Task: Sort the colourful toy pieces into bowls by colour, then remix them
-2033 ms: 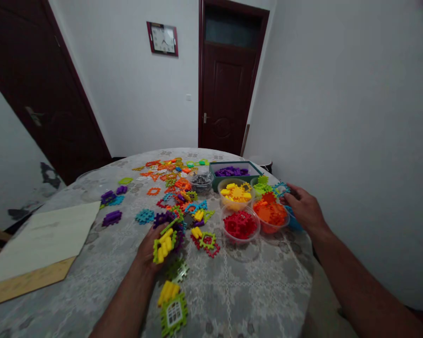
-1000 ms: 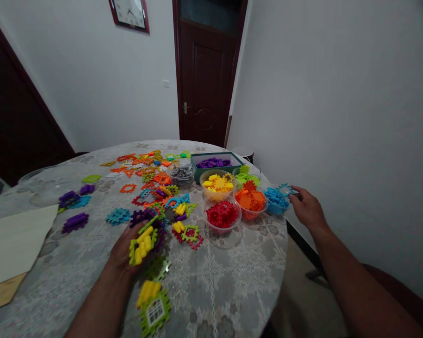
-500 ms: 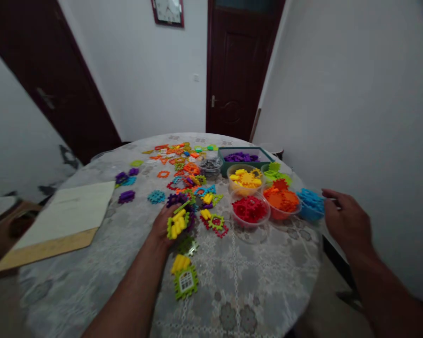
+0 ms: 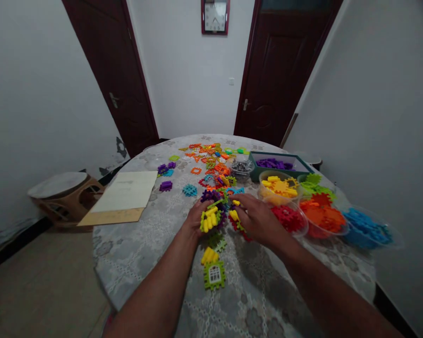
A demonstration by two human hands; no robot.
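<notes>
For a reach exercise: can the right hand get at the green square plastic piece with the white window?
Likely yes: patterned grey tablecloth lies open between the right hand and that green square piece.

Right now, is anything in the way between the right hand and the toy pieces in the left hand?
Nothing big. The right hand is close to the toy pieces in the left hand. In between, small yellow pieces show beside the right hand; I can't tell if they're held.
</notes>
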